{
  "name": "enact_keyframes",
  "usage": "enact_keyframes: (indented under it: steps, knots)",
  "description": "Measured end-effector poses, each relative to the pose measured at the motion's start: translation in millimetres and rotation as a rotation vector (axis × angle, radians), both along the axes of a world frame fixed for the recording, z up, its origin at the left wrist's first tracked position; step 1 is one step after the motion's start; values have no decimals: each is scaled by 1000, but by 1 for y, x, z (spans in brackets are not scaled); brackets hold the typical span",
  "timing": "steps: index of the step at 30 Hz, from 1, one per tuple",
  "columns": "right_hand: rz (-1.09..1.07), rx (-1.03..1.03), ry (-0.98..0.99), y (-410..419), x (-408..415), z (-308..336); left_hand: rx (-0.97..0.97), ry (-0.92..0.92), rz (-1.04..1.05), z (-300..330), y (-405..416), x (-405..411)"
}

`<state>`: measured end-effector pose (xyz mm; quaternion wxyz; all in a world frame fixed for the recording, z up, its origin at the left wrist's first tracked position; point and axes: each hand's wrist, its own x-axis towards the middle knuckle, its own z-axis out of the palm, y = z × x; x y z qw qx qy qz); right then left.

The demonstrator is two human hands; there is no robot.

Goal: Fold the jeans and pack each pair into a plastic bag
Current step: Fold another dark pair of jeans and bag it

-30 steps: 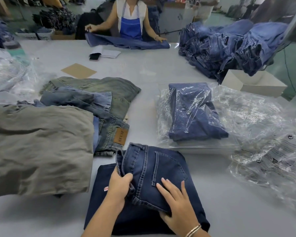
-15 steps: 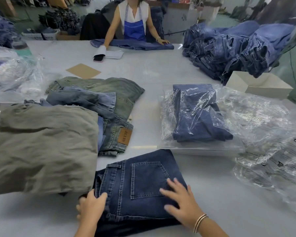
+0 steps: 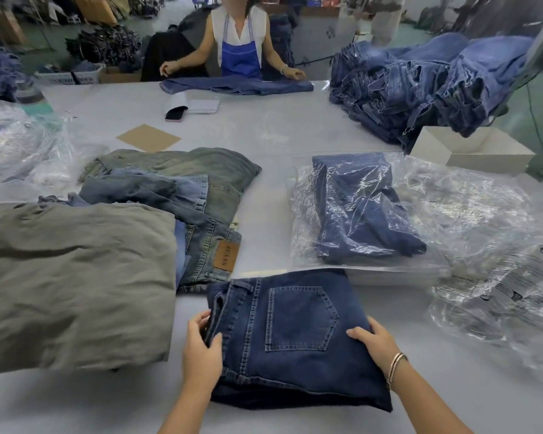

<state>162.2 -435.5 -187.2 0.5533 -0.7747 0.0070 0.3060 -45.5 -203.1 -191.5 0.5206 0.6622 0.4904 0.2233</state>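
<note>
Folded jeans (image 3: 298, 336) gripped between left hand (image 3: 201, 349) and right hand (image 3: 376, 343)

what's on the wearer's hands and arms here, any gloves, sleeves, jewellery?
No gloves and no sleeves in view: both forearms are bare to the bottom edge of the frame. The left hand wears nothing. The right hand has thin metallic bangles stacked at the wrist, silver and gold-toned. No rings visible.

The folded jeans (image 3: 298, 333) are dark blue, the desk (image 3: 264, 126) pale grey, the apron (image 3: 240, 59) bright blue, the cardboard (image 3: 148, 137) tan.
</note>
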Motion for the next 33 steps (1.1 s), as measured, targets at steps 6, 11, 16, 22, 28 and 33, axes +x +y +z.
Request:
enact_keyframes:
  steps: [6,11,16,22,28,33]
  knots:
    - [161,-215,-75,-14,20,-11,207,466,-116,-2,10,38]
    - [-121,-389,-343,-40,73,5,615,756,-346,2,3,65]
    - [-281,-575,-528,-59,150,40,691,655,-732,-5,-25,100]
    - [104,-1032,-360,-78,205,47,602,746,-810,-15,-27,120]
    - [422,-1234,-252,-95,192,12,637,736,-799,-20,-28,117]
    - [210,-1095,-375,-99,197,26,652,745,-793,-19,-30,118]
